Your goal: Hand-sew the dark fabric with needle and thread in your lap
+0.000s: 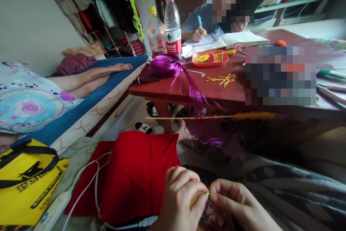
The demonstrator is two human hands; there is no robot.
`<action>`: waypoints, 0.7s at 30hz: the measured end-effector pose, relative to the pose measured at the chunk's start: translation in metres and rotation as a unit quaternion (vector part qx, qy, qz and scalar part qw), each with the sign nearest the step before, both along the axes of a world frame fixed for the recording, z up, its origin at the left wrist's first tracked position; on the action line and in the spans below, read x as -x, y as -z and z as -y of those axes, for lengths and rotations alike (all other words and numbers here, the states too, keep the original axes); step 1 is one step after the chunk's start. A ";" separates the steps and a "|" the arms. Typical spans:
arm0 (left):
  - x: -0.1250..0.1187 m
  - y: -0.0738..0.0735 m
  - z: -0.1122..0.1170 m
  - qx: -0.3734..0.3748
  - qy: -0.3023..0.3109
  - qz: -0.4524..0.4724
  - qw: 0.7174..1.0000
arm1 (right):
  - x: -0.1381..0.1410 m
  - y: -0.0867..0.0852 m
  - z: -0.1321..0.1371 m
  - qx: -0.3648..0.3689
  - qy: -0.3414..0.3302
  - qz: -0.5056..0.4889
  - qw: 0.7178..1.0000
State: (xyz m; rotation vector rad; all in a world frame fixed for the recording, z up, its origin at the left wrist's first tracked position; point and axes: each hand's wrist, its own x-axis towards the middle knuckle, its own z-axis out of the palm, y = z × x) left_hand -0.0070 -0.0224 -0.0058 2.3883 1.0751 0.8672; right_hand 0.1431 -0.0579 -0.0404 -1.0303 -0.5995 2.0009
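Observation:
My left hand (180, 196) and my right hand (235, 202) meet at the bottom edge of the view, above my lap. Both are closed in a pinch on a small yellow piece (201, 195) between the fingertips; its shape is too small to name. A thin stick with a yellow-orange fringed end (252, 116) juts out below the table edge. A bunch of shiny purple strands (173, 67) lies on the red table (167, 90), trailing over its front.
An orange tray (210, 58) of yellow pieces, loose yellow-red stamens (223, 79) and two bottles (173, 25) stand on the table. Another person writes in a notebook (232, 39) behind. Someone's legs (89, 78) lie on the blue bed. A red cushion (137, 173) and yellow bag (27, 180) sit left.

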 end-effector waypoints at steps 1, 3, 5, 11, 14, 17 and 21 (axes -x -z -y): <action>0.000 0.000 0.000 0.001 0.001 -0.002 1.000 | 0.000 0.002 0.000 0.007 0.000 -0.013 1.000; 0.000 0.000 0.000 0.014 0.000 -0.007 1.000 | 0.001 0.004 0.000 0.010 0.006 -0.029 1.000; 0.000 0.000 0.000 0.032 -0.002 -0.010 0.999 | 0.002 0.005 0.001 0.011 0.009 -0.027 1.000; 0.000 0.001 0.000 0.061 0.004 -0.024 0.998 | 0.003 0.004 0.002 0.007 0.003 0.005 1.000; -0.002 0.001 0.001 0.120 -0.004 -0.019 0.993 | 0.004 0.006 0.003 -0.015 -0.010 0.026 0.999; -0.006 -0.001 0.000 0.241 -0.042 0.015 0.969 | 0.006 0.008 0.007 -0.071 -0.007 0.133 0.988; -0.009 -0.004 -0.004 0.457 -0.108 0.083 0.879 | 0.008 0.015 0.010 -0.316 0.072 0.430 0.843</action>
